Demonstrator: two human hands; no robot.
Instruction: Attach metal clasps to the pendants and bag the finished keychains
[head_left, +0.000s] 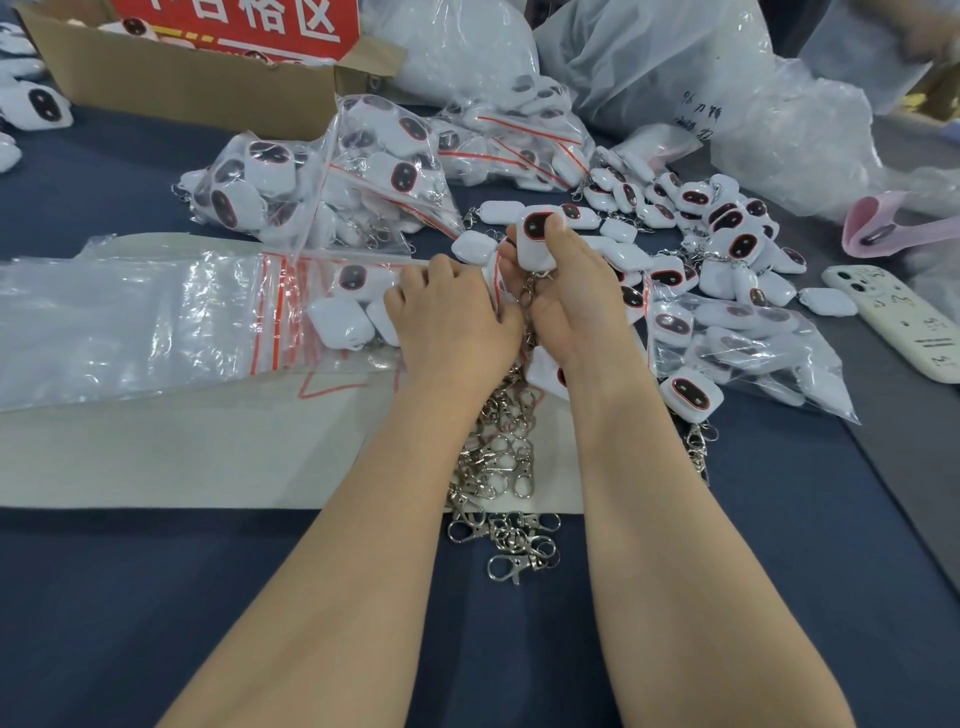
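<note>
My right hand (563, 291) grips a white pendant with a dark red-ringed oval (537, 236), held upright; a short metal chain (530, 296) hangs from its lower end between my two hands. My left hand (452, 306) curls its fingers on the red-striped mouth of a clear zip bag (358, 306) that holds a few pendants. A heap of silver metal clasps (498, 467) lies below my wrists. Loose pendants (722, 228) are piled to the right.
Filled zip bags (322, 176) lie at the back, another filled bag (737, 338) on the right. Empty zip bags (130, 317) are stacked left on a beige cloth (156, 457). A cardboard box (197, 88) stands far left, a phone (904, 317) lies at the right edge.
</note>
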